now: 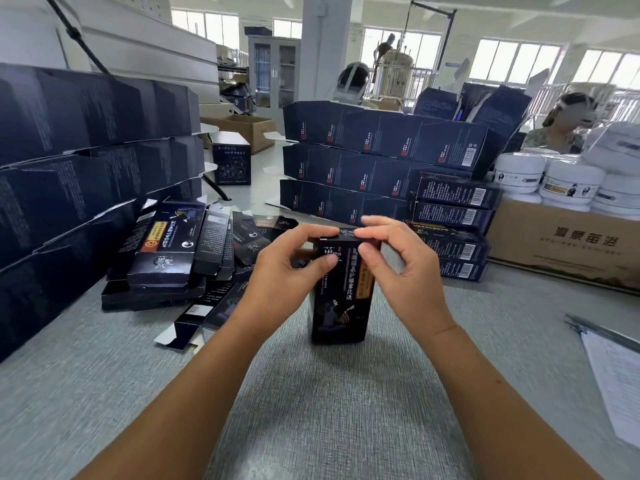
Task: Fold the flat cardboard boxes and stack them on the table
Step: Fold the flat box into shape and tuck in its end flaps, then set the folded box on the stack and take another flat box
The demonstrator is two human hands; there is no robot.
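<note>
**On the table: one box upright, top end in work**

On the grey table (329, 403), w/ dark cartons on three sides, the job looks well under way but far from over. Biggest is the left stack (86, 150) of folded boxes, several rows high, leaning along the table's left side. Next is the centre stack (363, 157) behind the hands: three rows, pale flaps showing at the ends. Right of that sits a brown carton (561, 237) w/ white jars (519, 171) on top, prob. not part of the task. A small stack (453, 216) of slimmer folded boxes sits btwn the centre stack and the carton, barcodes facing out. Still to do: a loose heap of flat blanks (180, 251) left of the hands, too overlapped to count.

The box (337, 306) in work stands upright on the table just in front of the person. It's slim, tall and black, w/ a figure printed low on the front, pale vertical script and a gold-orange strip near the right edge.

The left hand (287, 271) pinches the top left corner, thumb in front, fingers curled over. The right hand (401, 268) grips the top right the same way. Btwn the fingertips the top flap (346, 233) shows, prob. being tucked; can't tell if it's seated. The bottom end is hidden. Left after this: stack the box, then work thru the heap.
</note>
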